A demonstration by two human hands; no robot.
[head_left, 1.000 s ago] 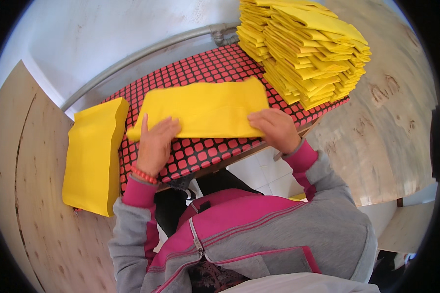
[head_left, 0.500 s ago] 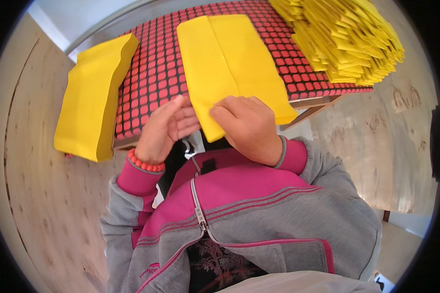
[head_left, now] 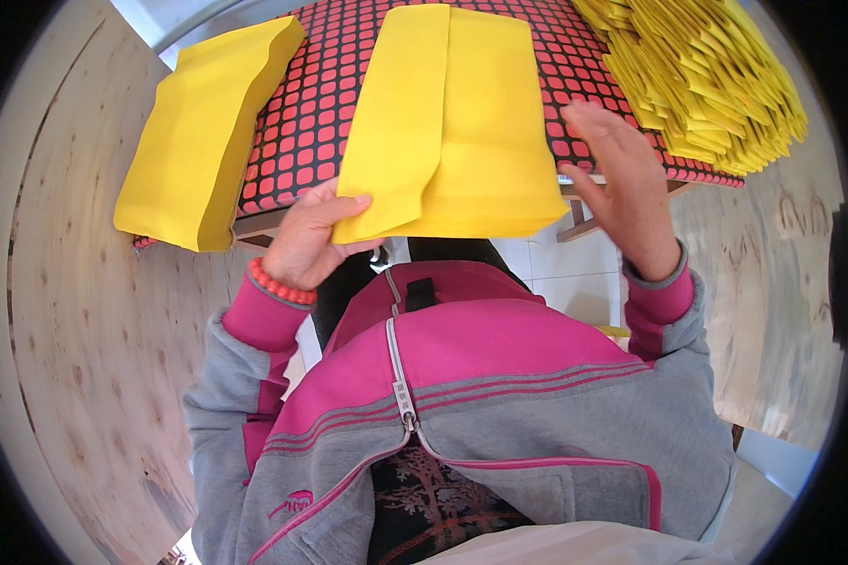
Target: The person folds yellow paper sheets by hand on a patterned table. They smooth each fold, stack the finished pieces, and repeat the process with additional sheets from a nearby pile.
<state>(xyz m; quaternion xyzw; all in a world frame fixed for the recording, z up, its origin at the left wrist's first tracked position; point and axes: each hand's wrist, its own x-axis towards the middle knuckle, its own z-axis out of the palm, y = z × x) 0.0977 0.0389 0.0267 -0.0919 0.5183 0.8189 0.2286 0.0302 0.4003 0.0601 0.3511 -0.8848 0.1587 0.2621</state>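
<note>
In front of me on the patterned cloth lies a stack of yellow sheets point(head_left: 490, 141), like felt or thick paper. A yellow flap point(head_left: 396, 122) covers its left part, with its near end lifted a little at one edge. My left hand point(head_left: 313, 234), with an orange bead bracelet, pinches the flap's near left corner, thumb on top and fingers underneath. Off the stack's right side, my right hand point(head_left: 622, 179) is raised with fingers stretched out and holds nothing.
A thick yellow stack point(head_left: 198, 132) lies at the left edge of the red-and-black patterned cloth point(head_left: 297, 141). At the far right is a tall fanned pile of folded yellow pieces point(head_left: 707, 85). Wooden boards point(head_left: 94, 311) flank the table on both sides.
My right hand has left the yellow sheet, moved right and opened. My left hand has closed on the near left corner. The flap now lies over the left part of the stack.
</note>
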